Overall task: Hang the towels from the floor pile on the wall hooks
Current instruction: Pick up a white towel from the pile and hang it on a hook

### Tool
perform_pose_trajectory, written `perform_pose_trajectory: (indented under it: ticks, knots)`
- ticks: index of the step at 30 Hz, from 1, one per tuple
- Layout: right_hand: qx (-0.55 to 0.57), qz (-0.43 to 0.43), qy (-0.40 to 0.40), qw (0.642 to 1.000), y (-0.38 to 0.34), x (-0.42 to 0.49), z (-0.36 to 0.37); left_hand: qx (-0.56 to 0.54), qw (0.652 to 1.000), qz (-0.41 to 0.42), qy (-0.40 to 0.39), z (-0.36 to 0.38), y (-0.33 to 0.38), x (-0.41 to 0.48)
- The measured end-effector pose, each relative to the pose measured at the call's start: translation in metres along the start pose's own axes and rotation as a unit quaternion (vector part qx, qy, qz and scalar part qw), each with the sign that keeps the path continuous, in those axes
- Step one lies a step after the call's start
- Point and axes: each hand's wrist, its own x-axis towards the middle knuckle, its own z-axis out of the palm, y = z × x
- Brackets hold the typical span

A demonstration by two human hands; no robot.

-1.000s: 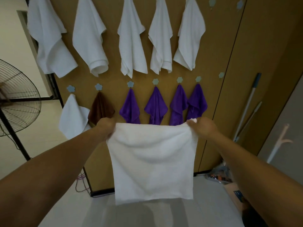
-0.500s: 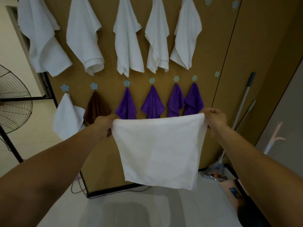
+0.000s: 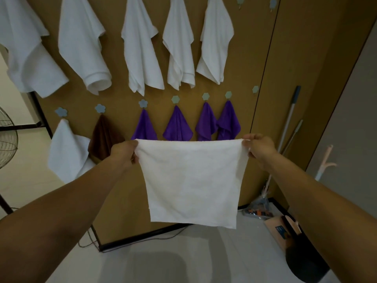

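I hold a white towel [image 3: 192,180] spread flat in front of the brown wall board [image 3: 244,58]. My left hand [image 3: 124,151] pinches its top left corner and my right hand [image 3: 260,147] pinches its top right corner. Several white towels [image 3: 140,48] hang along the upper row of hooks. On the lower row hang a white towel [image 3: 65,150], a brown towel [image 3: 104,133] and several purple towels [image 3: 177,127]. A bare flower-shaped hook [image 3: 255,89] sits at the right end of the lower row. Two bare hooks [image 3: 273,1] show at the top right. The floor pile is out of view.
A standing fan [image 3: 8,139] is at the left edge. Mop handles [image 3: 289,121] lean in the right corner beside a wooden door panel [image 3: 306,78]. A bag of small items [image 3: 258,211] and a box [image 3: 279,227] lie on the pale floor [image 3: 163,258] at the right. A cable runs along the board's base.
My hands have drawn apart and pulled the towel's top edge taut. The towel has risen slightly, and the view has shifted to the right.
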Motion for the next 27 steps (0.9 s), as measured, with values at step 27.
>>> perform_pose_trajectory:
  ticks: [27]
  knots:
    - [-0.074, 0.103, -0.112, 0.986, 0.064, 0.007, 0.003, 0.347, 0.935, -0.036, -0.055, 0.017, -0.026, -0.006]
